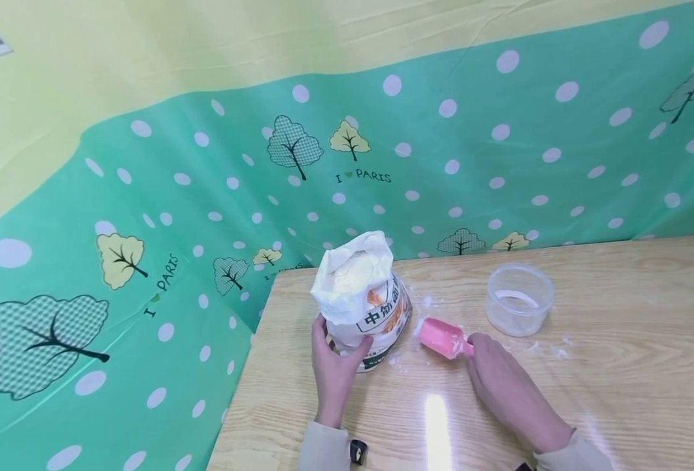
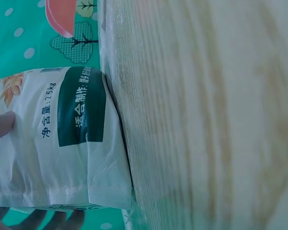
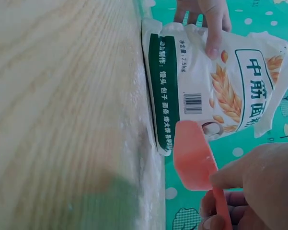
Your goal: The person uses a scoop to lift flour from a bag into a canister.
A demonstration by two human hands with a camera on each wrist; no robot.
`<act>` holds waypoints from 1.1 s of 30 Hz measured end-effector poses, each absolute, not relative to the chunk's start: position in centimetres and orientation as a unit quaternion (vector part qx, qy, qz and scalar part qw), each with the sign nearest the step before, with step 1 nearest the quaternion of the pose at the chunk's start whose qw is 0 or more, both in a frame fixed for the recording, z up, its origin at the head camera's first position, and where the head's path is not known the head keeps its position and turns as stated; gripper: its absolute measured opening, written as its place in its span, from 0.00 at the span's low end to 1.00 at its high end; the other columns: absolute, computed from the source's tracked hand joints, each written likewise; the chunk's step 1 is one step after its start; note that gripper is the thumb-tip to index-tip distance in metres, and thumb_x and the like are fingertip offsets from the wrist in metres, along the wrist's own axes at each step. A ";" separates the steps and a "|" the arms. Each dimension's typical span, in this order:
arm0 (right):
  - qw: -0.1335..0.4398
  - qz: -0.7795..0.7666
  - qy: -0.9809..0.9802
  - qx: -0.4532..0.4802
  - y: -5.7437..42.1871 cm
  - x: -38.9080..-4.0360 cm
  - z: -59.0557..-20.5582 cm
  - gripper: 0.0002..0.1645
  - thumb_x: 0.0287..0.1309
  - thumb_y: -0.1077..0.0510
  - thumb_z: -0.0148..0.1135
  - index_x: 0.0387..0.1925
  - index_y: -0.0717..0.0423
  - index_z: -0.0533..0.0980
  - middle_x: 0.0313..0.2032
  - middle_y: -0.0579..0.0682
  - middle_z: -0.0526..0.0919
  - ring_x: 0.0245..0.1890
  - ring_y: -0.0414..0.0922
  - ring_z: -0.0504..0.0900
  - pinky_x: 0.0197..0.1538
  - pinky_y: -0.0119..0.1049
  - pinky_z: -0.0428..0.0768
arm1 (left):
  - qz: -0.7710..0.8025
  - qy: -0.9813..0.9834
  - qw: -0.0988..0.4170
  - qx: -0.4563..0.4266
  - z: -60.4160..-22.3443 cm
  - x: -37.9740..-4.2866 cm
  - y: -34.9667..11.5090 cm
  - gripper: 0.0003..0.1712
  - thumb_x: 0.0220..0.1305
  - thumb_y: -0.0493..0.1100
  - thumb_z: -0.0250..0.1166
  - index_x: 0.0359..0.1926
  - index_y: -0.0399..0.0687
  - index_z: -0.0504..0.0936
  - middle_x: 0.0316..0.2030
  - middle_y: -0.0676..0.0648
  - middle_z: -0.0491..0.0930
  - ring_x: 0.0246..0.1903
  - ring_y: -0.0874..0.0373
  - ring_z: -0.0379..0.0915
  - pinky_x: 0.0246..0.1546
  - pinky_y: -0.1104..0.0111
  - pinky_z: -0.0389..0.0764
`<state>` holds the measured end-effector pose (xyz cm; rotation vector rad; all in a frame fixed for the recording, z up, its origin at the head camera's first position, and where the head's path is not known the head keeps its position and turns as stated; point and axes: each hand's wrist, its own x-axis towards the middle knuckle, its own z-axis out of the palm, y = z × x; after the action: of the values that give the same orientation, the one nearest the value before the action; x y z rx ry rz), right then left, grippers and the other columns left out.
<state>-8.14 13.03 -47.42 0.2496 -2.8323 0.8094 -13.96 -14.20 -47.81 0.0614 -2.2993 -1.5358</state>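
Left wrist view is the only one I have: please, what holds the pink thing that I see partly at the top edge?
Observer: The right hand grips the pink scoop by its handle.
Operator: Thank you. Is the flour bag open at its top?
Observer: Yes, the head view shows white flour inside its open mouth.
Operator: And does another container stand on the wooden table?
Observer: Yes, a clear round plastic tub stands beyond the right hand.

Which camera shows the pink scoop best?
Right wrist view: the pink scoop appears largest there, in the right hand. The head view shows it smaller, from above; the left wrist view catches only part, cut by the top edge.
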 end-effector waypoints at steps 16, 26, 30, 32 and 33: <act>0.159 0.238 -0.941 0.183 15.3 -9.2 -44.9 0.09 0.66 0.61 0.61 0.46 0.56 0.78 0.30 0.39 0.70 0.29 0.35 0.66 0.31 0.32 0.75 | -0.553 -0.815 0.171 0.029 -47.7 -14.0 -14.1 0.52 0.42 0.49 0.83 0.67 0.59 0.64 0.63 0.55 0.71 0.65 0.53 0.66 0.66 0.49 0.72; 0.188 0.232 -0.933 0.200 16.2 -10.1 -43.3 0.07 0.66 0.61 0.61 0.44 0.55 0.79 0.29 0.38 0.71 0.29 0.34 0.68 0.30 0.33 0.77 | -0.544 -0.822 0.166 0.018 -48.0 -14.2 -13.6 0.52 0.44 0.49 0.82 0.68 0.59 0.63 0.63 0.54 0.71 0.64 0.52 0.68 0.65 0.50 0.73; 0.186 0.226 -0.933 0.207 16.2 -10.4 -42.8 0.07 0.66 0.60 0.61 0.45 0.55 0.79 0.28 0.38 0.70 0.28 0.34 0.66 0.29 0.32 0.75 | -0.540 -0.824 0.169 0.026 -47.9 -14.0 -13.8 0.52 0.44 0.50 0.82 0.68 0.59 0.63 0.63 0.54 0.71 0.64 0.52 0.68 0.66 0.49 0.73; 0.186 0.225 -0.933 0.211 16.1 -10.7 -42.5 0.07 0.66 0.60 0.61 0.44 0.56 0.79 0.28 0.38 0.70 0.28 0.34 0.66 0.28 0.32 0.74 | -0.538 -0.825 0.171 0.028 -47.9 -13.9 -14.0 0.52 0.44 0.50 0.82 0.68 0.59 0.63 0.63 0.54 0.71 0.64 0.52 0.68 0.66 0.49 0.72; 0.185 0.223 -0.934 0.211 16.1 -10.8 -42.3 0.07 0.66 0.60 0.61 0.44 0.56 0.79 0.28 0.38 0.70 0.27 0.34 0.66 0.28 0.32 0.74 | -0.539 -0.824 0.172 0.029 -47.9 -13.9 -14.1 0.52 0.44 0.50 0.82 0.68 0.59 0.63 0.63 0.54 0.71 0.64 0.52 0.68 0.66 0.50 0.72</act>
<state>-10.84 16.10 -42.27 0.5942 -2.6314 0.6292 -13.92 -14.05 -47.87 0.0816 -2.3396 -1.5301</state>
